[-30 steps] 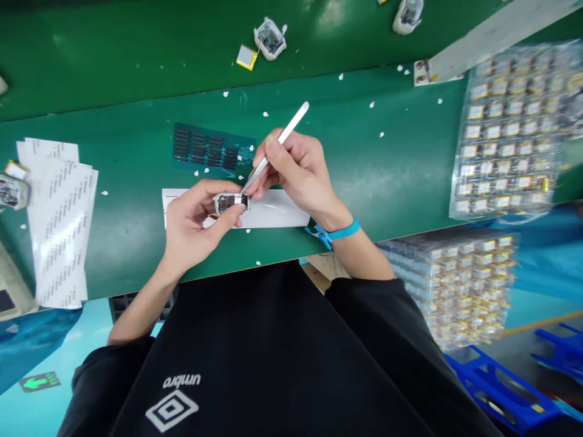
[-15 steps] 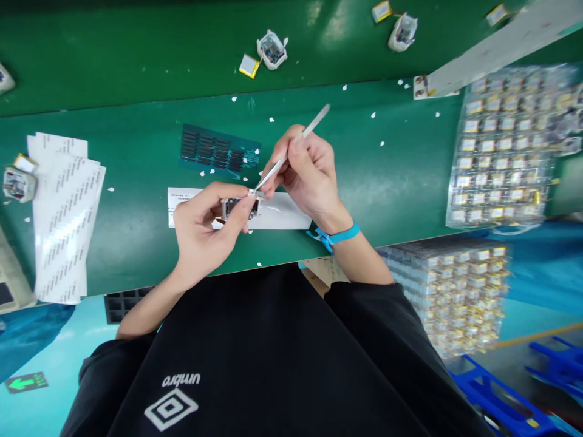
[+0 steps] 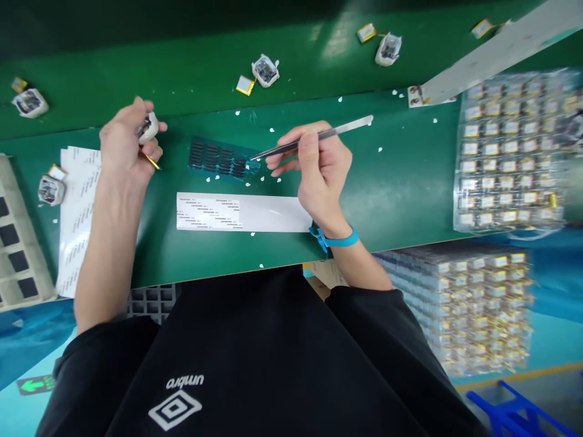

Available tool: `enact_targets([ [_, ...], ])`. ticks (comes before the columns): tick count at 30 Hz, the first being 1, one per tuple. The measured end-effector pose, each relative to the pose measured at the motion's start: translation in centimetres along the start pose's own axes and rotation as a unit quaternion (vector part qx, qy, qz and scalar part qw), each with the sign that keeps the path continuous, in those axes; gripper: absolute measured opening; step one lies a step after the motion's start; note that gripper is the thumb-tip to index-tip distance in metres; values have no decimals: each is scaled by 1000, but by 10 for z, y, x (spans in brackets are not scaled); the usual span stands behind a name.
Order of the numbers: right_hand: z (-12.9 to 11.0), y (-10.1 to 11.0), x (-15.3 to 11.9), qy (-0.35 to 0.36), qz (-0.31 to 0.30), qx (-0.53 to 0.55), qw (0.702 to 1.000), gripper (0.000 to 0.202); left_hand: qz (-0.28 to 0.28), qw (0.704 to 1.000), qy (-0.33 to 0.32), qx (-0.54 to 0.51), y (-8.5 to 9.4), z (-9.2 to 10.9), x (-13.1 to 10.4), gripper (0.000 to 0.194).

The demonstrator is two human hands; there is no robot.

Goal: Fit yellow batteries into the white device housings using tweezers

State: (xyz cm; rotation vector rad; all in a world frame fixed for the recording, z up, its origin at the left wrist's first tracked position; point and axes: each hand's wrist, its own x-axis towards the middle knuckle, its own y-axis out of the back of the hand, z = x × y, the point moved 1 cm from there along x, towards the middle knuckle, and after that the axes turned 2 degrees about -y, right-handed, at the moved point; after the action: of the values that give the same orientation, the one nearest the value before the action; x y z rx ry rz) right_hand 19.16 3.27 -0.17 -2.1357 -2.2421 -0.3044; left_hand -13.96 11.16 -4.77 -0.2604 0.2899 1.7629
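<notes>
My left hand (image 3: 130, 136), over the left part of the green bench, is closed around a small white device housing (image 3: 148, 128). A yellow-edged battery (image 3: 152, 162) hangs out below its fingers. My right hand (image 3: 319, 170) grips metal tweezers (image 3: 319, 136) between thumb and fingers. Their tips point left, at the right end of a teal sheet (image 3: 198, 169) carrying rows of small black strips (image 3: 212, 156). Whether the tips touch the sheet or hold anything I cannot tell. In front of my body lies a white label strip (image 3: 273, 212), with the right wrist near its right end.
Open housings with batteries stand along the back ledge, one (image 3: 265, 70) near the middle. Another housing (image 3: 51, 189) sits left beside printed white sheets (image 3: 75, 243). Clear trays of batteries (image 3: 505, 152) lie right, below a slanted white post (image 3: 487, 51). Tiny white stickers dot the bench.
My left hand has carried the housing from above the label strip to the far left. My right hand has shifted slightly right, its tweezers moving off the housing to the teal sheet's end.
</notes>
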Motion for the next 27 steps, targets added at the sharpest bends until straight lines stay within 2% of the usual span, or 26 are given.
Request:
enact_targets([
  [1,0,-1,0,14,1,19,1000,44,-10,1000,2,-4,1,3,0,9],
  [3,2,-1,0,32,10,46,998,42,-23,1000,4,-21,-2,6,-8,30],
  [6,4,-2,2,57,6,81,995,36,-18,999,-2,-31,-4,0,-18,56],
  [9,4,-3,0,60,-33,87,994,32,-8,1000,-5,-21,3,-8,-9,50],
  [10,4,-3,0,56,-47,79,994,32,-3,1000,-8,-21,6,-8,-5,54],
  [13,4,-2,-2,55,-98,37,993,37,29,998,-48,-16,7,5,-8,66],
  [15,5,0,-2,71,-169,-13,983,39,48,992,-112,20,-3,19,-33,54],
  [17,7,0,-1,92,-253,-81,960,40,28,975,-187,112,-19,29,-76,25],
  [18,9,0,0,99,-286,-112,946,39,-5,964,-203,173,-29,29,-100,12],
  [20,11,-2,1,101,-325,-153,928,37,-91,929,-225,281,-45,21,-145,5],
  [22,14,-3,2,87,-336,-162,924,37,-138,895,-234,353,-57,4,-176,14],
  [24,15,-4,2,68,-340,-158,925,37,-150,870,-253,396,-62,-13,-190,25],
  [27,14,-4,3,44,-364,-142,920,37,-142,850,-275,427,-65,-31,-190,28],
])
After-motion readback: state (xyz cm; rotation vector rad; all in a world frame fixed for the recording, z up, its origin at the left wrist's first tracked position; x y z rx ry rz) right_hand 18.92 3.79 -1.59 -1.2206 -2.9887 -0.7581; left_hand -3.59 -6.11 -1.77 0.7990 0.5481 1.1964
